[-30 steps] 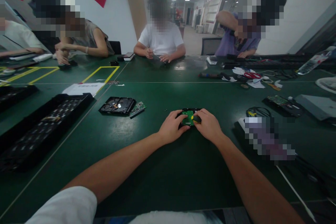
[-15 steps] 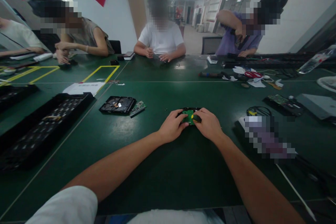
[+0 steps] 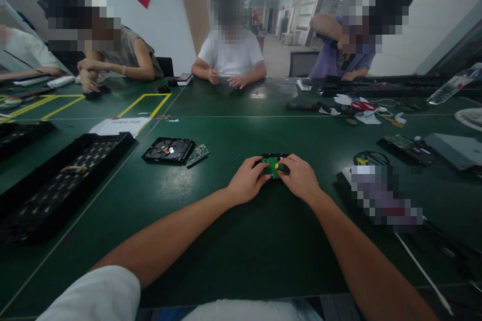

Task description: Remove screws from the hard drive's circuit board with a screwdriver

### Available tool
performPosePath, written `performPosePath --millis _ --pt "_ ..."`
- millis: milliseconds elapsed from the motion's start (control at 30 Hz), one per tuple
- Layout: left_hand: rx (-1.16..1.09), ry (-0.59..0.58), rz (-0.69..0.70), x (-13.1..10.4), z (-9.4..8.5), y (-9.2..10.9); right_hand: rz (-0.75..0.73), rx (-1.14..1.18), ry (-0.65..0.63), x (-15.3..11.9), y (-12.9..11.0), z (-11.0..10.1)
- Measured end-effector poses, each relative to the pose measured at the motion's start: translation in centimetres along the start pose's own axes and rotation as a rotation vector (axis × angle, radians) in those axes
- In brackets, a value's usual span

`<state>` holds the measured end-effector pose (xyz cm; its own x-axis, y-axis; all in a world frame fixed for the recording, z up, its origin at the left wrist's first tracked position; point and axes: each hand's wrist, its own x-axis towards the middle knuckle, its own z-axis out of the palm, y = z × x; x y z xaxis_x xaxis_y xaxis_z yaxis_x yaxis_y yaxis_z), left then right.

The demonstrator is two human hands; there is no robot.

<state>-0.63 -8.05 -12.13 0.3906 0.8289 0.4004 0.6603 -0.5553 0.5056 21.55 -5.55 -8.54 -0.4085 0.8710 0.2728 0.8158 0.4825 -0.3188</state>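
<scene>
A hard drive [image 3: 269,169] with its green circuit board facing up lies on the table in front of me. My left hand [image 3: 246,179] grips its left side, thumb and fingers closed on the edges. In my right hand [image 3: 301,178] is a screwdriver [image 3: 282,168] with a yellow and black handle, held over the right part of the board. Its tip is hidden, so I cannot tell whether it touches a screw. To the left lie another hard drive [image 3: 169,151], dark side up, and a loose circuit board [image 3: 198,154].
A long black tray [image 3: 68,180] stands at the left. On the right are a bare drive [image 3: 406,149], a grey box [image 3: 455,151], a coiled cable [image 3: 371,159] and a blurred-out phone-like item [image 3: 384,198]. Several people sit across the green table [image 3: 226,241].
The screwdriver's handle has tilted or turned slightly in my right hand. My left hand and the hard drive stay put.
</scene>
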Motion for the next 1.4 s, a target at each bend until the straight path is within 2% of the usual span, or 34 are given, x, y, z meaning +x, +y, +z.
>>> performPosePath --millis 133,433,800,1233,1400 --pt "-0.003 -0.004 -0.001 -0.1 -0.1 0.0 -0.012 0.022 -0.013 0.0 0.0 -0.3" --pt "0.028 -0.022 -0.016 0.0 -0.2 0.2 0.079 -0.016 0.112 0.2 1.3 -0.9" --pt "0.044 -0.042 -0.023 0.1 -0.4 0.4 -0.053 0.046 -0.018 0.0 0.6 -0.2" --pt "0.044 -0.017 -0.017 0.0 -0.3 0.3 0.017 0.042 0.081 0.0 1.0 -0.7" --pt "0.046 -0.031 -0.021 0.0 -0.4 0.4 -0.026 0.033 -0.031 -0.1 0.7 -0.6"
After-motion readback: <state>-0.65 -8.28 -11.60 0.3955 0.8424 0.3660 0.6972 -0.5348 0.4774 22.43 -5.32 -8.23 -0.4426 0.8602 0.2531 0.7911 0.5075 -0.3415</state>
